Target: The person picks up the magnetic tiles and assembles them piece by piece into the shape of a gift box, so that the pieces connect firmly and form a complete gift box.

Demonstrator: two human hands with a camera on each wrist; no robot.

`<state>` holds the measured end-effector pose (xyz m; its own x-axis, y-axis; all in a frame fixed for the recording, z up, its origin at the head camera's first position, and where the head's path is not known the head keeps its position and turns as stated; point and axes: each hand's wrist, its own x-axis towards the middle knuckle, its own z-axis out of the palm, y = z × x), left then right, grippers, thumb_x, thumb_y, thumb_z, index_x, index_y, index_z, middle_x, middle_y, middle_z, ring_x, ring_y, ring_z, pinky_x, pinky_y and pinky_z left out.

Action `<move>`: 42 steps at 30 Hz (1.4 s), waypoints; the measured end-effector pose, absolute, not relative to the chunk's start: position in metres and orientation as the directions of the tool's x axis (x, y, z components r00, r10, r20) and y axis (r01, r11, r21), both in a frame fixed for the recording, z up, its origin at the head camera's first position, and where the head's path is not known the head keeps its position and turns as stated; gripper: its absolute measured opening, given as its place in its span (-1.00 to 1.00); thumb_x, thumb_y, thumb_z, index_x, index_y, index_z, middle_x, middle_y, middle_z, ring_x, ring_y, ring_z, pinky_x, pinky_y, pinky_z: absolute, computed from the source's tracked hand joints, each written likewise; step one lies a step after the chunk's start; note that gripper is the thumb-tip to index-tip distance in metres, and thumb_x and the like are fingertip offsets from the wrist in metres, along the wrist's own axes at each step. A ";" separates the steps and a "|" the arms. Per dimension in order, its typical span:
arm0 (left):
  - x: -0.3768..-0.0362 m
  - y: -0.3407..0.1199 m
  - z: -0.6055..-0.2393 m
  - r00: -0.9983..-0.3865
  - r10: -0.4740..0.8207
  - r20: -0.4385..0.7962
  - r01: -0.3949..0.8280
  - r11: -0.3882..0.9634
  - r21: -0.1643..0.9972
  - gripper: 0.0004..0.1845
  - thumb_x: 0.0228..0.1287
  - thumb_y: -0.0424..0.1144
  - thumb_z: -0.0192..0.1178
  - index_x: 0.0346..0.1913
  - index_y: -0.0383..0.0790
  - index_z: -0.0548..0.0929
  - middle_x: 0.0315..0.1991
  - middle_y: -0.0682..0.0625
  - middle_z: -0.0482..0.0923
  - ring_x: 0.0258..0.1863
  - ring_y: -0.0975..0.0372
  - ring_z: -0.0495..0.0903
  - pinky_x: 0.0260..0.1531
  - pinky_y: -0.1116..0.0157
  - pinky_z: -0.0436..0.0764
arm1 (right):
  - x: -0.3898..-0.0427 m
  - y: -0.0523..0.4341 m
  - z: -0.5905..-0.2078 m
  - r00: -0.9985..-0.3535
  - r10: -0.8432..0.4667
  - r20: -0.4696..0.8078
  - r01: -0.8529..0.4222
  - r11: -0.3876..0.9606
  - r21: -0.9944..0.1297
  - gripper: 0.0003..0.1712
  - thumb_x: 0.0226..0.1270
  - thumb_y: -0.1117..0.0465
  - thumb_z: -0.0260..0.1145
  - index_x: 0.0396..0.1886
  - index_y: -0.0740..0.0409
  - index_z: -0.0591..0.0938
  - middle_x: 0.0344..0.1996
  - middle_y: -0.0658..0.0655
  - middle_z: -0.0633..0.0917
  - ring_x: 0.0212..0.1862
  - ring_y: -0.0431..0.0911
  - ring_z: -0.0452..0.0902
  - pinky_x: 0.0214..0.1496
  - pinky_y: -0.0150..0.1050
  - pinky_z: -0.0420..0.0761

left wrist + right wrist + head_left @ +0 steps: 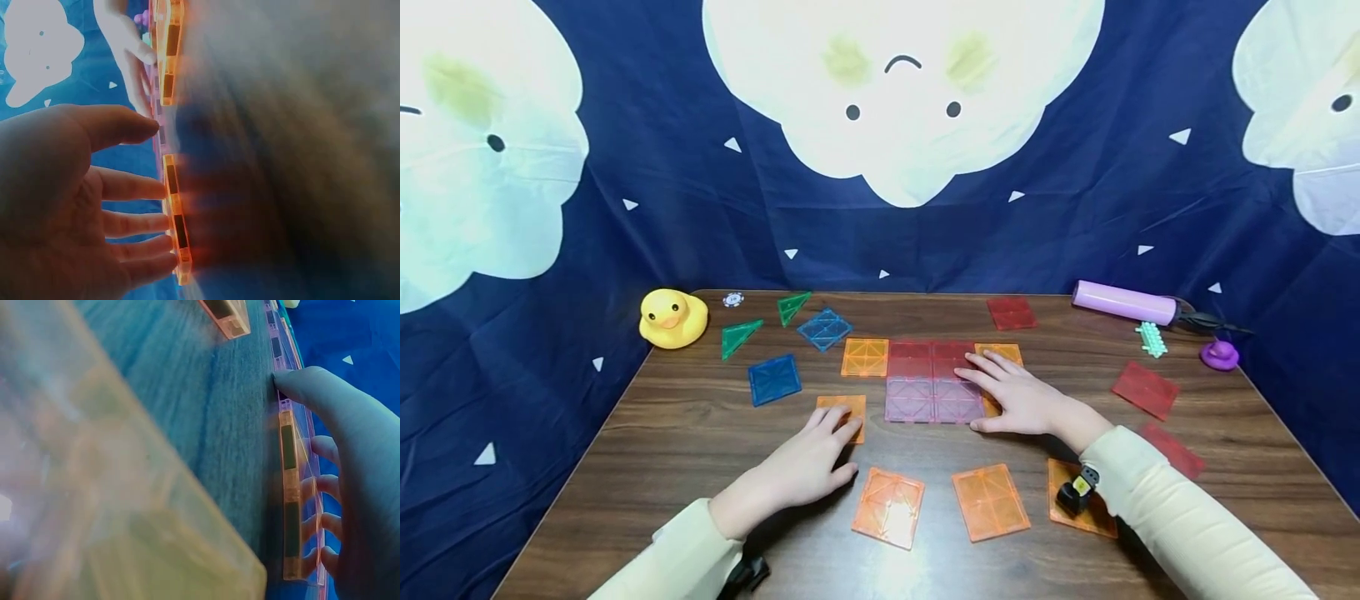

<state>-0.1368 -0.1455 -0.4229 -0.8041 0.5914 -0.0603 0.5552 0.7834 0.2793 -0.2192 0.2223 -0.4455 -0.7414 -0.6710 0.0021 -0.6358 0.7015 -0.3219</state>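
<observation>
My left hand point(805, 462) rests its fingertips on a see-through orange square magnetic tile point(829, 402). In the left wrist view the fingers point(134, 223) reach along the edge of that orange tile point(178, 219), thumb apart. Right of it lies a block of two red tiles point(910, 358) over two light purple tiles point(910, 400). My right hand point(1018, 400) spreads over the block's right side, fingertips at the second red tile and at orange tiles point(1011, 350) beside it. Its thumb point(300, 381) touches the purple edge; the palm hides part of an orange tile point(289, 494).
Loose orange tiles point(889, 508) lie in front, one under my right wrist. Blue tiles point(775, 380), green triangles point(741, 337) and a yellow duck point(673, 318) stand left. At right are red tiles point(1146, 389), a purple duck point(1220, 355) and a lilac cylinder point(1123, 302).
</observation>
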 end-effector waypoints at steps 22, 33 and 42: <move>-0.174 -0.132 -0.413 -0.719 0.672 -0.179 0.589 0.725 0.357 -0.31 0.49 -0.02 0.19 0.48 -0.40 0.36 0.54 -0.35 0.13 0.52 -0.22 0.07 0.40 -0.13 0.24 | -0.217 0.223 -0.443 -0.726 -0.686 0.039 -0.662 0.683 -0.310 -0.04 0.31 -0.28 0.35 0.57 0.08 0.32 0.57 0.30 0.18 0.56 0.36 -0.08 0.46 0.38 0.01; -0.199 -0.109 -0.410 -0.667 0.734 -0.125 0.673 0.666 0.321 -0.33 0.48 -0.05 0.21 0.52 -0.27 0.34 0.56 -0.31 0.09 0.53 -0.28 0.00 0.43 -0.20 0.12 | -0.216 0.225 -0.445 -0.738 -0.675 0.018 -0.645 0.698 -0.312 -0.02 0.30 -0.28 0.35 0.59 0.04 0.29 0.58 0.28 0.16 0.57 0.34 -0.09 0.47 0.36 0.02; -0.214 -0.091 -0.417 -0.695 0.689 -0.207 0.640 0.724 0.258 -0.26 0.50 0.03 0.18 0.62 -0.01 0.20 0.63 -0.18 -0.07 0.56 -0.24 -0.12 0.43 -0.25 0.04 | -0.213 0.223 -0.445 -0.737 -0.675 0.001 -0.643 0.702 -0.307 -0.01 0.30 -0.31 0.34 0.60 0.02 0.27 0.59 0.25 0.13 0.58 0.32 -0.13 0.49 0.32 0.00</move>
